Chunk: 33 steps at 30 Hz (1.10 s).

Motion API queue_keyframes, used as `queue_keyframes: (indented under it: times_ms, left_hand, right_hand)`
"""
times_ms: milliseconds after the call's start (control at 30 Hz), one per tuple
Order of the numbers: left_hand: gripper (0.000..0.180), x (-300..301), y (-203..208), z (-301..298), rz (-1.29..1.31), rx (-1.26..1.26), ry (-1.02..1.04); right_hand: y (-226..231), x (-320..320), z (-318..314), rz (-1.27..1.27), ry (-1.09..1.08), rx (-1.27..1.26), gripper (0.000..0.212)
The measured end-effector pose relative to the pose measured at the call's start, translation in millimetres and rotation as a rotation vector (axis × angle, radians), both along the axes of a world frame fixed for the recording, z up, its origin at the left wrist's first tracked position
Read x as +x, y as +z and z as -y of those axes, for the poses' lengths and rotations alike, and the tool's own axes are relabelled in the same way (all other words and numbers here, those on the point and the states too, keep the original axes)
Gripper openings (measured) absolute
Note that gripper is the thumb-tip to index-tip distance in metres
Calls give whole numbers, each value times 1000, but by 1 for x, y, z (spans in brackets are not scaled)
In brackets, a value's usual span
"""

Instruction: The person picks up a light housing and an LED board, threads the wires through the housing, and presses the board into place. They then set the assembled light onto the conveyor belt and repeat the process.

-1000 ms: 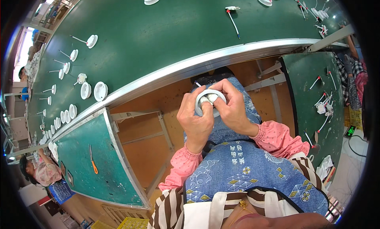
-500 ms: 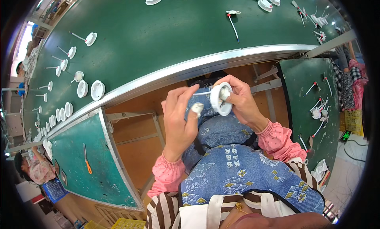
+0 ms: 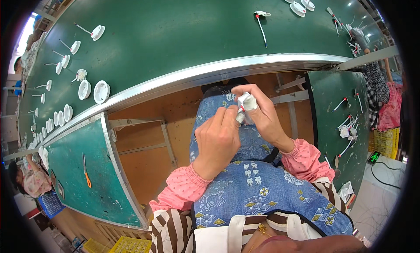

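Note:
In front of my lap both hands meet over a small white part. My right hand (image 3: pixel 267 121) is closed around a white round plastic housing (image 3: pixel 248 103), turned so that only part of it shows. Close against it, my left hand (image 3: pixel 218 137) has its fingers pinched together at a red-tipped wire end (image 3: pixel 241 109). A small whitish piece (image 3: pixel 240 117) shows under the left fingertips; what it is I cannot make out. The rest of the housing is hidden by my fingers.
The green conveyor belt (image 3: pixel 183 38) has a metal edge rail (image 3: pixel 197 75). White round housings (image 3: pixel 101 92) line its left side. An orange-handled tool (image 3: pixel 87 178) lies on the left side table. Wired parts (image 3: pixel 345 131) lie on the right one. Another person (image 3: pixel 37 178) sits far left.
My left hand has moved right and up to meet the right hand. The housing has turned in my right hand, and its open face no longer shows.

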<state>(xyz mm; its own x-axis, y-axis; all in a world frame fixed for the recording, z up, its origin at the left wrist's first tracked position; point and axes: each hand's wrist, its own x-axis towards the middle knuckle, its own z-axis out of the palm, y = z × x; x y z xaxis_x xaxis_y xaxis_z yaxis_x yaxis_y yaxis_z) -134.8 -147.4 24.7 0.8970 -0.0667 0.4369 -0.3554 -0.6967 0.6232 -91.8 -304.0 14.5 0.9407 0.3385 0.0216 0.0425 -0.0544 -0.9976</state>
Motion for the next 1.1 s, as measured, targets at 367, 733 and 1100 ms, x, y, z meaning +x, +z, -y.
queue_keyframes:
  times_ms: [367,733,1100]
  left_hand:
    - [17,22,-20,-35,-147,-430,-339]
    - [20,-6,-19,-32,-107,-250,-156]
    - [14,-6,-8,-74,-691,-410,-300]
  right_hand:
    - [-2,-11,-9,-178,53,88,41]
    - [-22,0,-14,-10,70,147,28]
    - [-4,9,-9,78,68,73,41]
